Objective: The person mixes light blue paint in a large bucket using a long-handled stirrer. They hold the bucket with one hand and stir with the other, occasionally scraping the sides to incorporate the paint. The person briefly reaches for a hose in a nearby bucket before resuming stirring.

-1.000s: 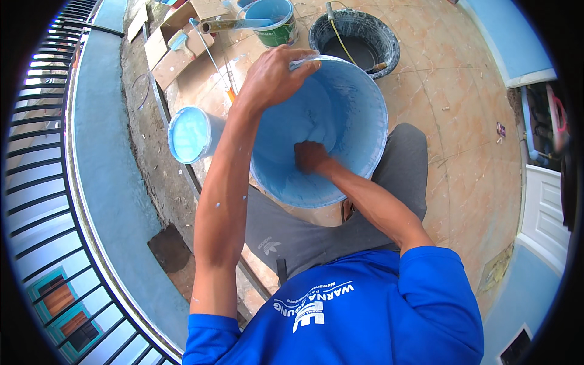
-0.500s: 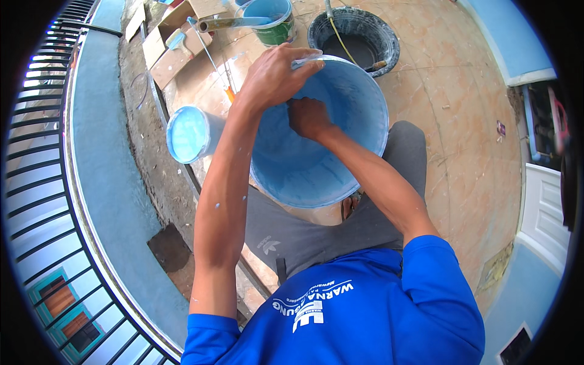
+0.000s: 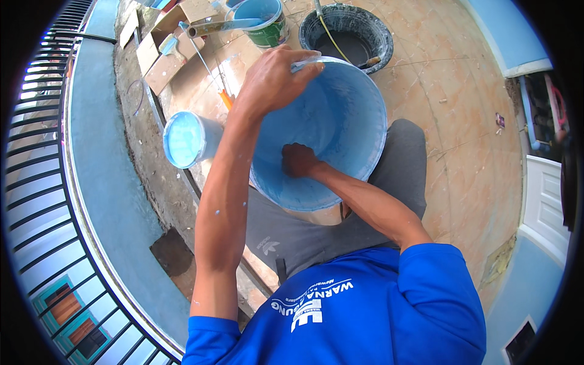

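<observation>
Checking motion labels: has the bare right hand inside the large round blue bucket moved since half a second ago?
Yes: the right hand moved away from the bucket's far rim, toward its near side.

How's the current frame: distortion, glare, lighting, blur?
Head view: fisheye bows the black fence, corners black; same view, glare whitens floor tiles near the cardboard box; same view, right hand looks dark inside the big bucket, little blur.

In mid-frame, the left grip [image 3: 277,76] clasps the upper-left rim of a large blue bucket [image 3: 362,115]; the right grip [image 3: 298,160] is curled inside, anything held hidden. A small tub [image 3: 210,137] of light-blue paint stands left of centre, a black basin [image 3: 368,27] at top centre, a cardboard box [image 3: 161,70] upper left.
</observation>
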`<action>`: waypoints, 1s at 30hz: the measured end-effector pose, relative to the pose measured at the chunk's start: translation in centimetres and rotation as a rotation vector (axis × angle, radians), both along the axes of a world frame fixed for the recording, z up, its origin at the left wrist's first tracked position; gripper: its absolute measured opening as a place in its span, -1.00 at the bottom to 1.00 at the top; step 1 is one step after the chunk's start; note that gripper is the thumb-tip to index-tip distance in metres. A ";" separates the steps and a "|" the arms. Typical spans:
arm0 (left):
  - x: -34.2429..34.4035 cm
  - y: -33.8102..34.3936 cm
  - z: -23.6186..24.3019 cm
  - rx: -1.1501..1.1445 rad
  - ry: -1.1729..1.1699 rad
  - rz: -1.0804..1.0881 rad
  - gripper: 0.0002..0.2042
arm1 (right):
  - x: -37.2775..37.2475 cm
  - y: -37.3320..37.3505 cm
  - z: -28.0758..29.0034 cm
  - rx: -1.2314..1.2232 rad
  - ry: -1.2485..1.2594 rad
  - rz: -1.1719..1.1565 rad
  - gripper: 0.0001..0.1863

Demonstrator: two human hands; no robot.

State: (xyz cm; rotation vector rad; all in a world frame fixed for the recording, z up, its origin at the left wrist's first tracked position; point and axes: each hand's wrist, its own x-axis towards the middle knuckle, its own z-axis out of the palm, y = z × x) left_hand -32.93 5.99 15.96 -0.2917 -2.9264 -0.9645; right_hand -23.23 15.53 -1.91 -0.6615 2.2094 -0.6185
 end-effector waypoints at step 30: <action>0.8 -1.9 0.7 0.037 -0.020 0.086 -0.59 | -0.7 -2.8 0.5 -0.193 0.179 0.104 -0.75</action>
